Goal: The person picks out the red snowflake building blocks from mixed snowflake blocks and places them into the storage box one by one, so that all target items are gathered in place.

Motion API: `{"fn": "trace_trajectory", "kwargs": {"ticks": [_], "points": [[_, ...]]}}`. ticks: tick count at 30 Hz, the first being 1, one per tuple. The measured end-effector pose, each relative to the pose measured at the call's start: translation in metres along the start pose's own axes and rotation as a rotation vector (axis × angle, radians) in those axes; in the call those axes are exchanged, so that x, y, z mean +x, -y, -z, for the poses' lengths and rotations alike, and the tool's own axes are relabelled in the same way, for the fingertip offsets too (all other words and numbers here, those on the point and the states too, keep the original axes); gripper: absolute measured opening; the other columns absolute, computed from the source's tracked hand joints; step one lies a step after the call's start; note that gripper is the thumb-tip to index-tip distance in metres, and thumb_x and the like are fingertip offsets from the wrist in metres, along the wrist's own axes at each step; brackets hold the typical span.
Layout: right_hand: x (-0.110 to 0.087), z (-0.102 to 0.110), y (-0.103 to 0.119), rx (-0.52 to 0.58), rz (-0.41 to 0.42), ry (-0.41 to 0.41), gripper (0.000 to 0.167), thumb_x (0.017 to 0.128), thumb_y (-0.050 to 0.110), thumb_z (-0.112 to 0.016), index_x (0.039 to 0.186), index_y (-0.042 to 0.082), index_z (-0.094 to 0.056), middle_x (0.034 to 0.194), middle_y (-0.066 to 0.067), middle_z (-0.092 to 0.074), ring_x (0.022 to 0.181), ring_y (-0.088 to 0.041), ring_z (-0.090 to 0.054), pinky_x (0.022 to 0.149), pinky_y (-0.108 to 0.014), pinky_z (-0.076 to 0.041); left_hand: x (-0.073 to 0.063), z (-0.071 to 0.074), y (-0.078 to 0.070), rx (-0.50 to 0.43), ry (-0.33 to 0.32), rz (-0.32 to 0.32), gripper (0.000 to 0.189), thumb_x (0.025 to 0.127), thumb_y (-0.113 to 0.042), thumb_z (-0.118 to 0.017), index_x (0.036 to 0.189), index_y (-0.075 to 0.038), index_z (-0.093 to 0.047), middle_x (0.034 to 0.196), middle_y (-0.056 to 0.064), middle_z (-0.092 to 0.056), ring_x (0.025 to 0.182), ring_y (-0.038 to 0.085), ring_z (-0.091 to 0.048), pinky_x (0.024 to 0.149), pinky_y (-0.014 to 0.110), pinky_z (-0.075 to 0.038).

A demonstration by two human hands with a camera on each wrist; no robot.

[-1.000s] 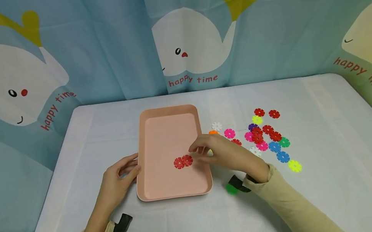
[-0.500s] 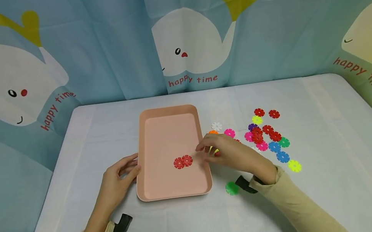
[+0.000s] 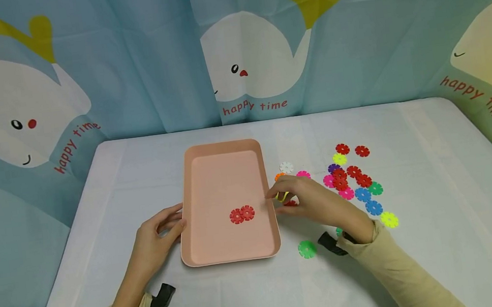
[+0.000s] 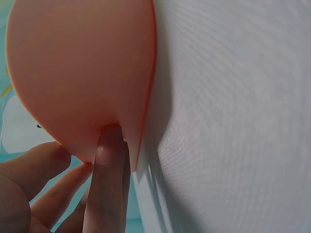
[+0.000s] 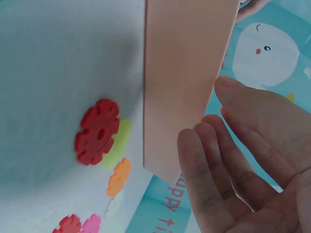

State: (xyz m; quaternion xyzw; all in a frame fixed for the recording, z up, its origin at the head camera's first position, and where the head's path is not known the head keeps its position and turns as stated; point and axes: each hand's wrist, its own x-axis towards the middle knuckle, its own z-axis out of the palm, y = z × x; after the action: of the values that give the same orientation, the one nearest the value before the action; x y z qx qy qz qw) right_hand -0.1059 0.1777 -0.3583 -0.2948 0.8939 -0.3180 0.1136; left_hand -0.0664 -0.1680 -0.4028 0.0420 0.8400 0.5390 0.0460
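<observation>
The pink tray (image 3: 223, 176) lies on the white table with two red notched plastic discs (image 3: 237, 216) side by side in it, apparently touching. My left hand (image 3: 157, 238) rests against the tray's left wall; in the left wrist view its thumb (image 4: 111, 150) presses the outside of that wall. At the right rim hovers my right hand (image 3: 304, 197), fingers loosely bent, with nothing between them in the right wrist view. Partly hidden below that hand are a red disc (image 5: 97, 132) and a yellow disc (image 5: 116, 145), both outside the tray.
Many-coloured notched discs lie scattered right of the tray, including red ones (image 3: 340, 179), blue ones (image 3: 374, 208) and a yellow one (image 3: 389, 220). A green disc (image 3: 307, 249) sits near the right wrist's black strap piece (image 3: 331, 243). A whale-print curtain (image 3: 147, 58) hangs behind the table.
My right hand has drawn back rightward from above the tray's inside to its right rim, uncovering more of the green disc. The left hand, tray and two red discs have stayed put.
</observation>
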Motion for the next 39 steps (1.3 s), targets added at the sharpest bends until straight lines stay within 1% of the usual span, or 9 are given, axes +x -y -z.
{"fn": "trace_trajectory", "kwargs": {"ticks": [3, 11, 17, 23, 31, 39], "points": [[-0.001, 0.0, -0.003, -0.003, -0.007, -0.001, 0.031, 0.083, 0.005, -0.08, 0.112, 0.003, -0.071, 0.103, -0.009, -0.068, 0.09, -0.02, -0.066, 0.077, -0.03, -0.06, 0.0, 0.0, 0.001, 0.009, 0.0, 0.002, 0.04, 0.096, -0.007, -0.066, 0.135, 0.0, -0.059, 0.115, 0.019, -0.07, 0.102, 0.027, -0.07, 0.073, 0.023, -0.06], [-0.006, 0.003, -0.014, 0.018, -0.026, 0.002, 0.03, 0.082, 0.005, -0.08, 0.11, 0.002, -0.07, 0.1, -0.008, -0.07, 0.09, -0.021, -0.066, 0.08, -0.039, -0.061, 0.0, 0.0, 0.003, 0.026, -0.001, 0.0, 0.041, 0.096, -0.011, -0.066, 0.135, -0.002, -0.059, 0.116, 0.019, -0.07, 0.104, 0.029, -0.069, 0.073, 0.021, -0.059], [-0.009, 0.004, -0.021, 0.019, -0.045, -0.006, 0.03, 0.081, 0.003, -0.081, 0.11, 0.001, -0.07, 0.103, -0.009, -0.07, 0.09, -0.022, -0.068, 0.08, -0.036, -0.061, 0.0, 0.0, 0.003, 0.008, 0.002, 0.003, 0.04, 0.096, -0.011, -0.066, 0.135, -0.002, -0.059, 0.116, 0.019, -0.07, 0.104, 0.03, -0.069, 0.072, 0.024, -0.06], [-0.011, 0.004, -0.028, 0.036, -0.069, -0.005, 0.026, 0.082, 0.002, -0.08, 0.105, 0.0, -0.069, 0.101, -0.009, -0.07, 0.089, -0.02, -0.068, 0.08, -0.035, -0.061, 0.0, 0.0, 0.004, 0.0, 0.003, -0.002, 0.04, 0.096, -0.011, -0.066, 0.135, -0.002, -0.06, 0.116, 0.019, -0.07, 0.104, 0.03, -0.069, 0.072, 0.024, -0.06], [-0.011, 0.002, -0.037, 0.051, -0.089, 0.004, 0.024, 0.083, 0.005, -0.08, 0.105, 0.002, -0.069, 0.099, -0.007, -0.069, 0.089, -0.018, -0.066, 0.081, -0.034, -0.06, 0.0, 0.0, 0.005, 0.019, 0.003, -0.006, 0.04, 0.097, -0.012, -0.066, 0.135, -0.002, -0.06, 0.116, 0.018, -0.07, 0.104, 0.03, -0.069, 0.073, 0.022, -0.059], [-0.008, 0.001, -0.04, 0.051, -0.129, 0.02, 0.026, 0.082, 0.008, -0.081, 0.104, 0.001, -0.07, 0.098, -0.006, -0.069, 0.088, -0.017, -0.066, 0.08, -0.031, -0.06, 0.0, 0.0, 0.005, 0.024, -0.004, -0.008, 0.04, 0.096, -0.013, -0.066, 0.135, -0.003, -0.06, 0.116, 0.018, -0.07, 0.103, 0.029, -0.069, 0.072, 0.021, -0.059]]}}
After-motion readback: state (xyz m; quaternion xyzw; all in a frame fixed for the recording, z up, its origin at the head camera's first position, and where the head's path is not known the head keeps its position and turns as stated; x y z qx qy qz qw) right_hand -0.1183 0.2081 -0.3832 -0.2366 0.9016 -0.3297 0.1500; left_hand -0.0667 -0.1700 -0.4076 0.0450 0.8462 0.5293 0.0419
